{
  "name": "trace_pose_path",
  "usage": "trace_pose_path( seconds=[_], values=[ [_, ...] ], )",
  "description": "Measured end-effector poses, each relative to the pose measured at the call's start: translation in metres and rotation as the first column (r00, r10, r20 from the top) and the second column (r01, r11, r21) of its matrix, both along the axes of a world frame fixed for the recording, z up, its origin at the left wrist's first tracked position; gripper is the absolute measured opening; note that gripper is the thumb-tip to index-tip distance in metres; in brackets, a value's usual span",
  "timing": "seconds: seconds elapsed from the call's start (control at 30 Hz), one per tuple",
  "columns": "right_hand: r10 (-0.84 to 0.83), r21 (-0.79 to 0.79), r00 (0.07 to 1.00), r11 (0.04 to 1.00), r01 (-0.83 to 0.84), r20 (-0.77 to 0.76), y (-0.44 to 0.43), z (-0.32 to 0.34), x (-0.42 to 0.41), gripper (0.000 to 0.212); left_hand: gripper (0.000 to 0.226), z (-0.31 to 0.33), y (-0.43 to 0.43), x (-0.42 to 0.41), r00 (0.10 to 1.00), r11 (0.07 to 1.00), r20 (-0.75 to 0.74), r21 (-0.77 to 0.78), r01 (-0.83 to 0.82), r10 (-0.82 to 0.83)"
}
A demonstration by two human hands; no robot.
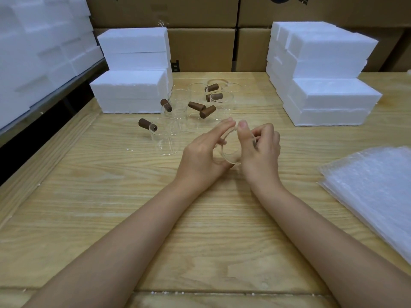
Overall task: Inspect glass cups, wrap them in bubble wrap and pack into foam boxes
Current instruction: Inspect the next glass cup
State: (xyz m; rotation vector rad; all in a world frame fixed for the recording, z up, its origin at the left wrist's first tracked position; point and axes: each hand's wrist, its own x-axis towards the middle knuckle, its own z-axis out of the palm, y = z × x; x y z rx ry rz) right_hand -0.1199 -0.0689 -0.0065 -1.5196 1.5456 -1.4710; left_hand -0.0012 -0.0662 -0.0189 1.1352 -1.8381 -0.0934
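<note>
Near right: bubble wrap (373, 192) stack on table (133, 218), in easy reach for the wrap step. Mid-table, just above the wood: glass cup (231, 152) tipped on its side, mouth twd camera, pinched btwn left hand (201, 154) and right hand (261, 152). L fingers pressed together along rim top, thumb under; R thumb on rim, other fingers curled behind. Prob. inspection. Turn slowly, check rim + wall for chips, keep grip light and low. Beyond: other cups (164, 141) w/ brown handles, foam boxes (133, 85) both sides, cartons (200, 47) at back.
</note>
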Motion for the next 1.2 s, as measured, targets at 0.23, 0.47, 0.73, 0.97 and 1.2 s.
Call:
trace_pose_path(
  seconds=[0.23,0.47,0.73,0.97,1.2],
  values=[
    [0.062,-0.077,0.995,0.995,-0.067,-0.076,-0.0049,-0.0022,-0.0047,0.023,0.08,0.0019,-0.0033,0.0057,0.977,0.98,-0.211,0.192,0.052,-0.011],
    [0.152,-0.136,0.976,0.975,-0.173,-0.158,-0.0003,-0.0012,-0.0086,0.013,0.08,0.0019,-0.0067,0.0078,0.935,0.962,-0.355,0.258,0.087,0.011],
    [0.064,-0.169,0.955,0.979,-0.116,-0.288,0.0014,-0.0041,-0.0021,0.061,0.077,-0.0017,-0.0084,0.0083,0.947,0.965,-0.317,0.26,0.034,0.052],
    [0.109,-0.078,0.984,0.99,-0.121,-0.143,-0.0001,-0.0039,-0.0033,0.038,0.074,0.0012,-0.0056,0.0072,0.959,0.974,-0.28,0.226,0.027,0.039],
    [0.019,-0.171,0.992,0.984,-0.04,-0.125,-0.0026,-0.0037,-0.0025,0.024,0.076,0.0038,-0.0002,0.004,0.977,0.979,-0.212,0.202,0.032,0.012]
  ],
)
